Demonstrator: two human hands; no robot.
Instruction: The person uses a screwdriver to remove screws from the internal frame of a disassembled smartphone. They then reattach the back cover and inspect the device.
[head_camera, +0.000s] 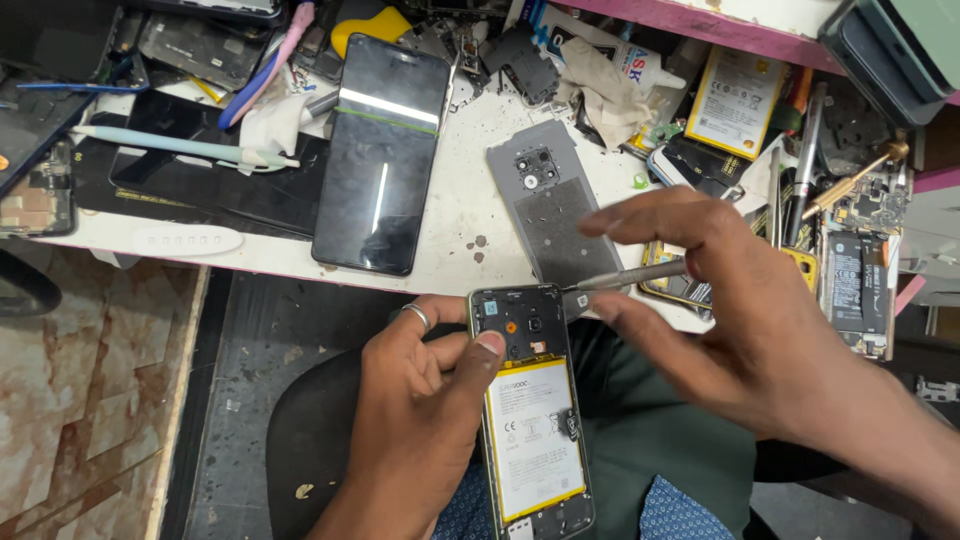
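My left hand (425, 395) holds an opened phone (530, 420) over my lap, thumb pressed on its upper board near the camera. The phone's back is off, showing a white and yellow battery (532, 440). My right hand (740, 310) grips a thin metal screwdriver (625, 277), its tip at the phone's top right corner. A grey phone back cover (548, 205) lies on the white bench just above.
A black phone (380, 150) lies face up on the bench (450, 235). Spare batteries (738, 100), circuit boards (862, 280), tools, a tissue and a glue bottle (640, 65) crowd the right and back. A tiled floor (80, 380) is at left.
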